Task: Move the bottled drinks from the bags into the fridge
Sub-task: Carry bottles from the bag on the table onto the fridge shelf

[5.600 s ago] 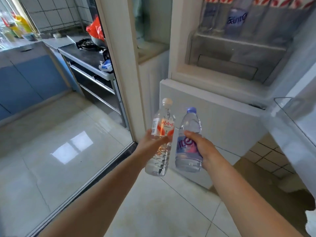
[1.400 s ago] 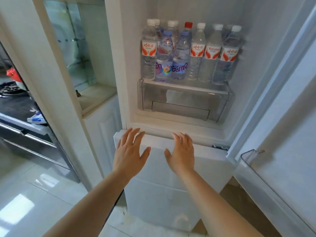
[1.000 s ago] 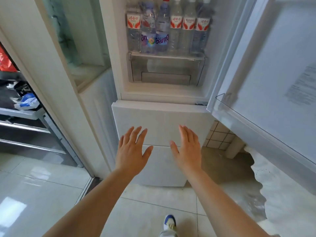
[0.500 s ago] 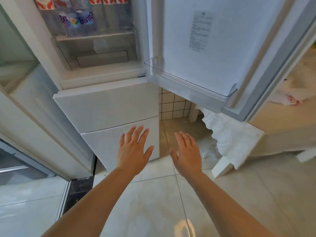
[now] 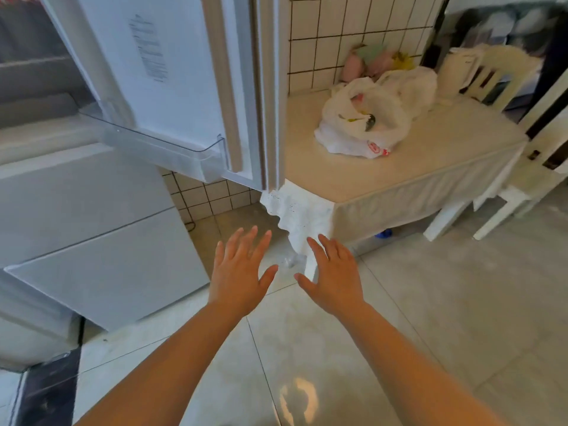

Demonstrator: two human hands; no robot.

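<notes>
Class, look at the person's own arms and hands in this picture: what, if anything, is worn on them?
Nothing shows on either. The left hand and right hand are bare, with no gloves, rings, watch or bracelets in view. Both forearms are uncovered down to the bottom edge of the picture, so no sleeve appears.

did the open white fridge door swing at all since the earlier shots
Cannot tell. The open white fridge door looks as wide open against the white lower fridge drawers, but the head camera turned right, so a small swing could be hidden.

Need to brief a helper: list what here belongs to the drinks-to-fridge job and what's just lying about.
Job: white plastic bags on the table; open fridge door; left hand and right hand, both empty.
Lying about: white kettle; chair; soft toys.
</notes>
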